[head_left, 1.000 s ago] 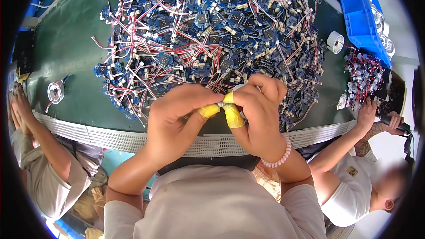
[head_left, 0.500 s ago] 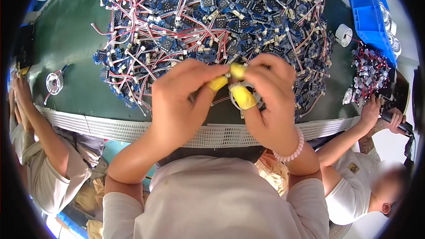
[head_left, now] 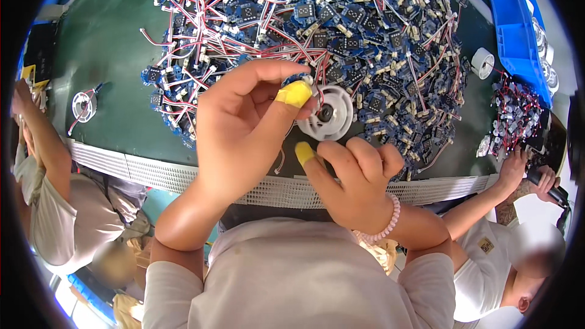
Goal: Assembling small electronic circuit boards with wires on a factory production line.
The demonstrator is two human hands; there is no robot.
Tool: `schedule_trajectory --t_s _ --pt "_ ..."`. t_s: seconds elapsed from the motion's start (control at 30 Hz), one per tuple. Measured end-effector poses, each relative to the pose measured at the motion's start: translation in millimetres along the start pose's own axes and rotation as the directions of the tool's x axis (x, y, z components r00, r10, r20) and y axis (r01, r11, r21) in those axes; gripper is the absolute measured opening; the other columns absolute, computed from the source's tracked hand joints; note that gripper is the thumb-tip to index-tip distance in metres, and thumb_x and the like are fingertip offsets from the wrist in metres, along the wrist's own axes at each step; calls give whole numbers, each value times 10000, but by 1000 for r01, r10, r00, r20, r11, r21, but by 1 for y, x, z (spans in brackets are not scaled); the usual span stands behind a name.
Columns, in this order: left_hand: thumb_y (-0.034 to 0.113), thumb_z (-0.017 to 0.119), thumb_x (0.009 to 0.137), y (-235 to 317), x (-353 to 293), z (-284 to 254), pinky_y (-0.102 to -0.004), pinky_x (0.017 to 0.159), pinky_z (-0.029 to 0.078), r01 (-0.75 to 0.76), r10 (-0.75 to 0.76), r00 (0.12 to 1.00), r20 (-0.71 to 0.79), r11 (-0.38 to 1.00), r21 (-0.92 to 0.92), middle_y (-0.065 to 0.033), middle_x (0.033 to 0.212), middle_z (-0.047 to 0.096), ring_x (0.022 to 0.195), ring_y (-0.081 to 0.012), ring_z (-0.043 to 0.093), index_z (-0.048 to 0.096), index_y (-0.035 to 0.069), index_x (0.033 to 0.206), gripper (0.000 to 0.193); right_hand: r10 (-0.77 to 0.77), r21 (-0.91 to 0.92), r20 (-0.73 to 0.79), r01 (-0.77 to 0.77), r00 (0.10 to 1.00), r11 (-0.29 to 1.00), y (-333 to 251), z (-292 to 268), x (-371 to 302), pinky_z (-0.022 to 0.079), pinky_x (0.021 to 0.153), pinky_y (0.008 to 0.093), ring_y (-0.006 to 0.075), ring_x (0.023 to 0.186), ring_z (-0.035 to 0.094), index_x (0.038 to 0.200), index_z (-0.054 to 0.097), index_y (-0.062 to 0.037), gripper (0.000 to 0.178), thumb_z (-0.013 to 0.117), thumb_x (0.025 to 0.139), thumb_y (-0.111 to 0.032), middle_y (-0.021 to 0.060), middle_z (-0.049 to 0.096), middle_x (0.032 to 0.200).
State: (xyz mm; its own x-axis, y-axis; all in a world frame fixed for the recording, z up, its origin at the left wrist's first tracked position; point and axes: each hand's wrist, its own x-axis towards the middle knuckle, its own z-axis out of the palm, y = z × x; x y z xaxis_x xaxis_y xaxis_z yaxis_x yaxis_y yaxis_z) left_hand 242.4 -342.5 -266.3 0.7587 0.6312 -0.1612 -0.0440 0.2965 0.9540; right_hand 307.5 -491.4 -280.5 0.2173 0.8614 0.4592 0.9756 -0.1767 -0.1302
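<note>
A: What does the left hand [head_left: 237, 109] have?

B: A small blue circuit board [head_left: 295, 78], pinched between the yellow-wrapped thumb and the forefinger. Only part of it shows.

A: Where is it, exactly?

B: Held up before the person, on the near side of the pile of circuit boards [head_left: 372, 39], close to a white round plastic housing [head_left: 341, 128]. Whether that housing touches the fingers, hangs or rests on the green tabletop [head_left: 122, 49] cannot be told.

A: And the right hand [head_left: 356, 186]?

B: Lower and apart from the left, over the pale mesh strip [head_left: 177, 173] at the table's near edge. Its yellow-wrapped thumb points out and the fingers curl loosely; whether anything is tucked inside cannot be told.

A: What about the sides?

B: A second round housing [head_left: 84, 107] lies at the left, a wire across it. At the right, a white cylindrical housing [head_left: 483, 63] sits near a blue plastic bin [head_left: 515, 24], and a co-worker's hand [head_left: 513, 169] is beside a heap of red-wired parts [head_left: 518, 109].
</note>
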Motion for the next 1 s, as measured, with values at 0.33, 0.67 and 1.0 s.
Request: schedule_trajectory --t_s 0.33,0.67,1.0 --pt "70 506 893 35 -6 -26 -246 725 524 -268 267 963 -20 963 -42 -166 1012 570 830 -220 618 490 -87 1140 292 -208 128 146 191 967 973 18 18 19 320 785 353 164 964 492 850 650 -121 179 602 689 -183 -10 582 1002" --pt "16 565 875 20 -26 -26 -289 746 535 -147 145 989 -27 983 -114 -142 936 631 851 -208 645 534 -59 1104 243 -29 513 -25 38 999 858 55 14 39 328 817 380 228 953 524 960 518 -81 302 643 688 -123 69 569 971" --pt "-122 533 826 -14 -26 -10 -301 823 516 -1 16 989 145 995 -101 -118 1047 580 967 -184 601 538 -67 1114 293 309 782 352 -459 884 421 21 -18 28 460 524 227 135 614 597 971 590 18 185 605 787 30 97 598 792"
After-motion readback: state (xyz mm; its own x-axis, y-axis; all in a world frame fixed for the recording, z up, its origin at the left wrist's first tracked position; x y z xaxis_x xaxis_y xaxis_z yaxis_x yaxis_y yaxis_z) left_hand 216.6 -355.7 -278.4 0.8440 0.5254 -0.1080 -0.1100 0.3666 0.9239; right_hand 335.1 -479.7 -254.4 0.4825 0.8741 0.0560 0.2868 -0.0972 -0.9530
